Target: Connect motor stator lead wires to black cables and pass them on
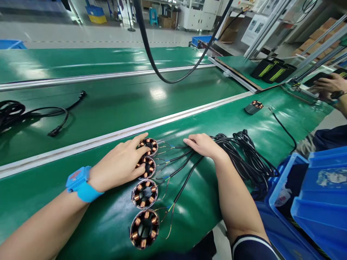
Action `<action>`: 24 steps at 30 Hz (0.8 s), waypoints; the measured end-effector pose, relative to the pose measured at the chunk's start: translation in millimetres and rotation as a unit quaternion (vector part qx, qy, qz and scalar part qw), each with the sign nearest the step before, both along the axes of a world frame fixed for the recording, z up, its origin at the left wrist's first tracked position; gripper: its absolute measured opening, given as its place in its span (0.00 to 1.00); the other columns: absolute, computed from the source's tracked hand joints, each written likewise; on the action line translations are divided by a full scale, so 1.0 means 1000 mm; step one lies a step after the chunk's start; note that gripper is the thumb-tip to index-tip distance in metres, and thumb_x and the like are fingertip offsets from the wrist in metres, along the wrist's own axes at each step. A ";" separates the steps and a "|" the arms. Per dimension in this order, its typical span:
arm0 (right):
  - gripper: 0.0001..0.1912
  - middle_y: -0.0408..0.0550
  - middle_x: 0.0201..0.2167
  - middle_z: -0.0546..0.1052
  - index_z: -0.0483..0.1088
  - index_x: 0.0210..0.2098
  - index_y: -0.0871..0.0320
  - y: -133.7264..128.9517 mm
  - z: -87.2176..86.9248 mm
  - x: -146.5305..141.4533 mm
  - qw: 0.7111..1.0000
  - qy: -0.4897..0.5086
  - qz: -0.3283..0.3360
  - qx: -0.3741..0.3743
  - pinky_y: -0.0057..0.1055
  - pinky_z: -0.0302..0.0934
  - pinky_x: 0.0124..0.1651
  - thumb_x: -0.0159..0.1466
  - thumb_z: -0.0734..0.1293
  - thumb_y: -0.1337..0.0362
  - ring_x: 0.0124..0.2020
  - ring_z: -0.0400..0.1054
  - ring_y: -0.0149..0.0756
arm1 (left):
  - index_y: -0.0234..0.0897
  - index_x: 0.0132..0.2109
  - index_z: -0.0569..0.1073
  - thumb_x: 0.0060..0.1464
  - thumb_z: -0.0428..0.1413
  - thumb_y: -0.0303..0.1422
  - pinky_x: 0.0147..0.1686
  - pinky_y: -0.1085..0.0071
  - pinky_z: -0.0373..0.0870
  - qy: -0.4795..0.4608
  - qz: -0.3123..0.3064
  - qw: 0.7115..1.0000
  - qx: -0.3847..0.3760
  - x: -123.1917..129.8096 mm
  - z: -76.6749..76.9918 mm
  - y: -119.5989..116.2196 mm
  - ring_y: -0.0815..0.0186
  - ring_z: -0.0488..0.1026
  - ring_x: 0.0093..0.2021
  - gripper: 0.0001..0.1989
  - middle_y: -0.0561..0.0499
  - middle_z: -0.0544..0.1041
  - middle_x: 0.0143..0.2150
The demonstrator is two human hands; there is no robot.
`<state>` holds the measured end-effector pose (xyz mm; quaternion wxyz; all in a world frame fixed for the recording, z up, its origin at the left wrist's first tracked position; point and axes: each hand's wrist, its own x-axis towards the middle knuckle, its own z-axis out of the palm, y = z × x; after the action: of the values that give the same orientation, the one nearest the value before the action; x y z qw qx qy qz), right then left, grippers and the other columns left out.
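Observation:
Four-pole-like copper-wound stators stand in a column on the green bench: two lie under my left hand [121,160], a third stator [145,194] and the nearest stator [144,229] are uncovered. My left hand, wearing a blue watch, has its fingers spread over the far stator [154,146] and the second stator [151,168], touching their rims. My right hand [203,144] is closed over several black cables [187,182], its fingertips partly hidden. Thin stripped wires at the cable ends lie beside the stators.
Coiled black cable [244,151] lies right of my right hand. Blue bins [320,202] stand at the lower right. Beyond are a single stator [254,107], black housings [273,70] and another person's hand [329,85]. A metal rail [119,134] crosses the bench; a black cable [159,74] hangs above.

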<state>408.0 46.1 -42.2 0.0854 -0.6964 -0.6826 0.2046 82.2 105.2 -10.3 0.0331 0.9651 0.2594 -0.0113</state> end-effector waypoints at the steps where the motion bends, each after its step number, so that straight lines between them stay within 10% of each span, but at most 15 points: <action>1: 0.22 0.41 0.25 0.70 0.66 0.28 0.57 0.000 -0.001 0.001 1.000 0.008 -0.001 0.012 0.31 0.46 0.34 0.77 0.61 0.52 0.28 0.61 0.32 | 0.39 0.66 0.69 0.64 0.51 0.40 0.54 0.45 0.76 -0.021 -0.009 1.000 0.015 -0.003 0.000 0.001 0.42 0.69 0.63 0.25 0.36 0.51 0.75; 13: 0.14 0.45 0.34 0.80 0.75 0.37 0.57 0.004 -0.010 0.009 0.994 0.005 0.004 0.108 0.32 0.58 0.41 0.74 0.64 0.55 0.36 0.72 0.37 | 0.50 0.52 0.76 0.74 0.41 0.55 0.48 0.55 0.65 -0.100 -0.039 0.994 -0.009 -0.042 0.035 0.010 0.54 0.74 0.47 0.24 0.51 0.77 0.49; 17: 0.22 0.53 0.44 0.81 0.76 0.42 0.56 0.005 -0.020 0.016 0.981 -0.054 0.001 0.188 0.44 0.62 0.55 0.75 0.58 0.49 0.48 0.75 0.50 | 0.41 0.56 0.76 0.69 0.44 0.52 0.50 0.52 0.66 -0.005 0.201 0.974 0.101 -0.062 0.034 0.053 0.45 0.73 0.52 0.26 0.42 0.77 0.51; 24: 0.35 0.52 0.40 0.84 0.78 0.40 0.53 0.013 -0.035 0.024 0.988 -0.007 -0.034 0.147 0.50 0.66 0.55 0.69 0.50 0.35 0.43 0.79 0.53 | 0.28 0.60 0.75 0.64 0.51 0.45 0.55 0.42 0.65 0.068 0.542 0.835 0.065 -0.162 0.007 0.121 0.32 0.70 0.58 0.28 0.27 0.73 0.59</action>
<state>431.9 59.0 -77.0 0.1894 -0.7005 -0.6816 0.0940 -79.6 226.4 -3.1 -0.0464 0.6665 0.7430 -0.0402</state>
